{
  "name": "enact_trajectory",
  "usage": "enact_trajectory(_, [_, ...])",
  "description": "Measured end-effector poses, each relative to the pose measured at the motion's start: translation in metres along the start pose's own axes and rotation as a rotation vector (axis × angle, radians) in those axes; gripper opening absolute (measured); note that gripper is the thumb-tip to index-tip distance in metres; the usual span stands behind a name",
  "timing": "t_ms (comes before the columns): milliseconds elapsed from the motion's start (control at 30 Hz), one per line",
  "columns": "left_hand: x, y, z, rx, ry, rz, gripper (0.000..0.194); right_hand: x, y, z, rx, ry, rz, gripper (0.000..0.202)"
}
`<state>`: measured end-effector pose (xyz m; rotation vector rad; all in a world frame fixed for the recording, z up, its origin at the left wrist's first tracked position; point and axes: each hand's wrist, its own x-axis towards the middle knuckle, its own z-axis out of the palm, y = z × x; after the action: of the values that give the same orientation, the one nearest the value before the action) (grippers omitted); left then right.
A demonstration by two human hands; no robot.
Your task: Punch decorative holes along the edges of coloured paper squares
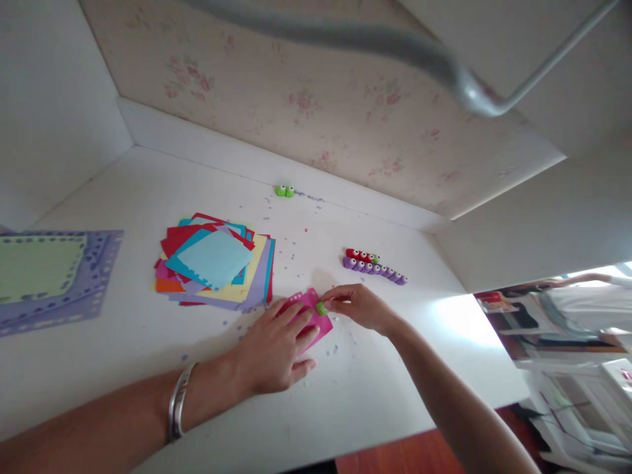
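Smooth magenta rectangular paper sheet (322,324) with a hole-punched edge, lower centre of the frame; the left hand (279,345) lies spread upon it, while the right hand (358,306) pinches a small rounded green block (322,308) at its margin. The flat white tabletop (375,378) extends rightward to its edge. Upper centre: two green googly-eyed pieces (285,191); left of centre: one paper pile (212,260).

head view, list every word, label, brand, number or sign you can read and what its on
None: no text can be read in this picture.
Pink sheet and paper pile: no lettering visible.
Green piece in the right hand: too small to tell.
White object at the right edge: pink marks, too blurred to tell if they are text.
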<state>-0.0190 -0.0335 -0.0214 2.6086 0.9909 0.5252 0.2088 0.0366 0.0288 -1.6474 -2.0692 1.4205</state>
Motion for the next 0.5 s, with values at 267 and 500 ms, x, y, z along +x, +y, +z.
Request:
enact_trajectory(267, [0.001, -0.001, 0.000, 0.022, -0.028, 0.000, 0.052, -0.003, 0.010, -0.016, -0.087, 0.077, 0.020, 0.017])
enact_trajectory(500, [0.001, -0.001, 0.001, 0.025, -0.024, 0.000, 0.051, -0.011, 0.008, -0.016, -0.248, 0.263, 0.015, 0.026])
